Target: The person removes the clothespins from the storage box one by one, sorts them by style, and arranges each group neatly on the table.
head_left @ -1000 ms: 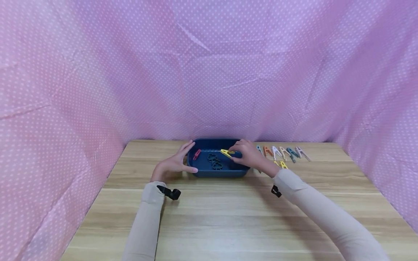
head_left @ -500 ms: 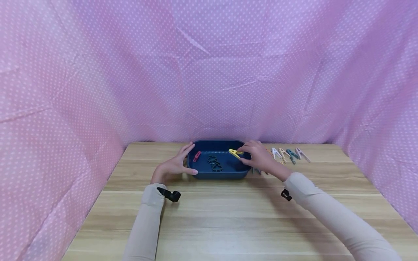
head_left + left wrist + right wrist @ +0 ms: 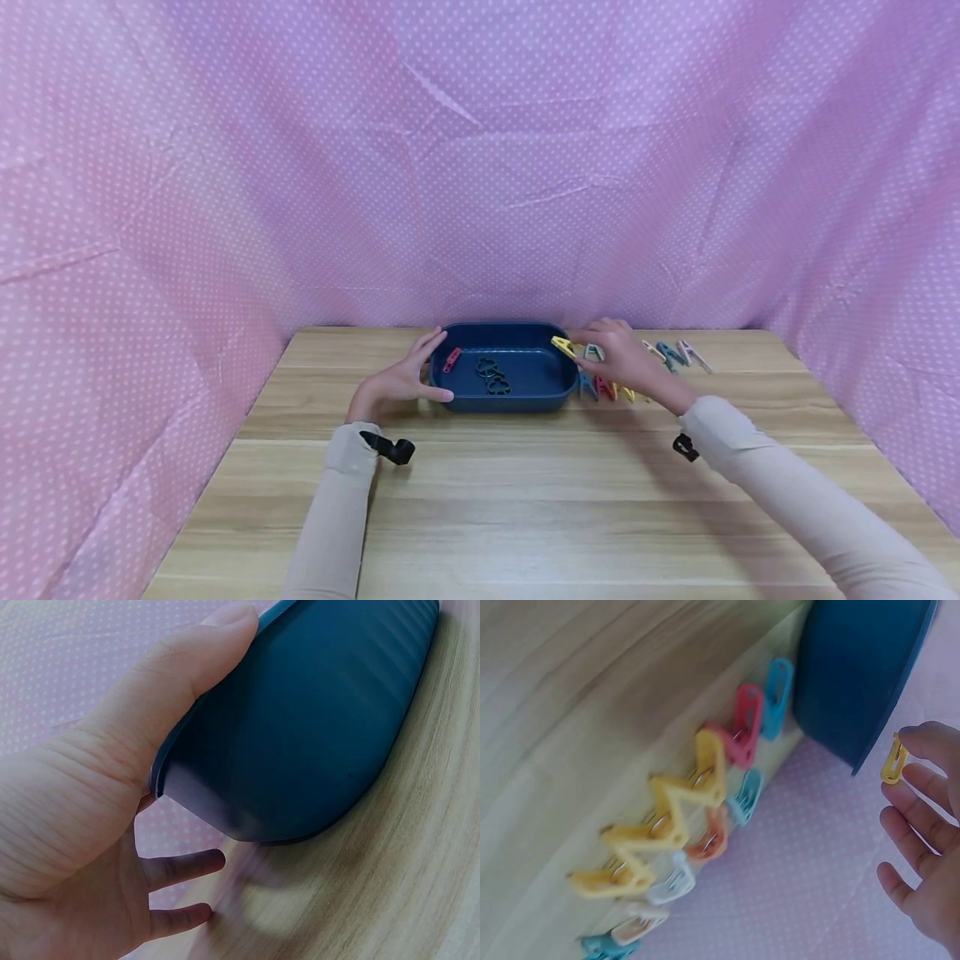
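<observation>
A dark blue bin stands at the back of the table. My left hand spans its left end, fingers spread; in the left wrist view the thumb lies against the rim while two fingers extend clear of the wall. At the bin's right end, my right hand pinches a yellow clothespin between thumb and fingertips. In the right wrist view that clothespin is just off the bin's rim. Inside the bin are a red clip at the left and dark, open-outlined pieces.
Right of the bin lie several clothespins in two rows, among them a blue one, a pink-red one and a yellow one. My right hand hides some in the head view. A pink dotted cloth hangs behind the wooden table.
My right hand has moved right with the yellow clothespin, from over the bin's inside to its right end. More clothespins show below the hand. The left hand stays in place.
</observation>
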### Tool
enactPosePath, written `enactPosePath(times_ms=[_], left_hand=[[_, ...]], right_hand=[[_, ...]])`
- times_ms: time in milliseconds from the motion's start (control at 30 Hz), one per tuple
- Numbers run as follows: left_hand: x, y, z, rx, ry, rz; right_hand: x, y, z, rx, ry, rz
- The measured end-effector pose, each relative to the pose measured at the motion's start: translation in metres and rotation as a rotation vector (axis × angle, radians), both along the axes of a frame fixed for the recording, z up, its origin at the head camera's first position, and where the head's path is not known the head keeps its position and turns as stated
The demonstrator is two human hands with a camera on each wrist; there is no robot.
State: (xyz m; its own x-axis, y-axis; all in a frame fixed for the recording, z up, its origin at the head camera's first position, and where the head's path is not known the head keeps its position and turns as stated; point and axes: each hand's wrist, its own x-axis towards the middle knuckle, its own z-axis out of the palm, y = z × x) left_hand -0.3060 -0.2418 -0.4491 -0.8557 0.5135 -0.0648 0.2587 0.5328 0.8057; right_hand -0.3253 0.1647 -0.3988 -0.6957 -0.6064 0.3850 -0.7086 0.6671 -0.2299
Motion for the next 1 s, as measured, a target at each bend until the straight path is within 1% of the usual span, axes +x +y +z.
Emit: enactPosePath(times_ms=[67, 267, 467, 667, 867, 1000], left_hand=[[0.0, 0.0, 0.0, 0.002, -0.005, 0.003], [-0.002, -0.001, -0.001, 0.006, -0.026, 0.019], [-0.001, 0.0, 0.0, 0.009, -0.009, 0.006], [0.0, 0.0, 0.001, -0.008, 0.008, 0.003], [0.001, 0.0, 0.002, -0.009, 0.005, 0.006], [0.0, 0.001, 0.001, -0.006, 0.002, 0.006]], right_hand=[[-0.001, 0.006, -0.001, -0.008, 0.0, -0.001], [-0.001, 0.024, -0.003, 0.032, 0.001, -0.039], [0.0, 0.042, -0.005, 0.063, -0.011, -0.063], [-0.002, 0.059, -0.009, 0.069, 0.002, -0.082], [-0.001, 0.073, -0.01, 0.072, 0.036, -0.068], [0.001, 0.081, -0.01, 0.074, 0.039, -0.07]])
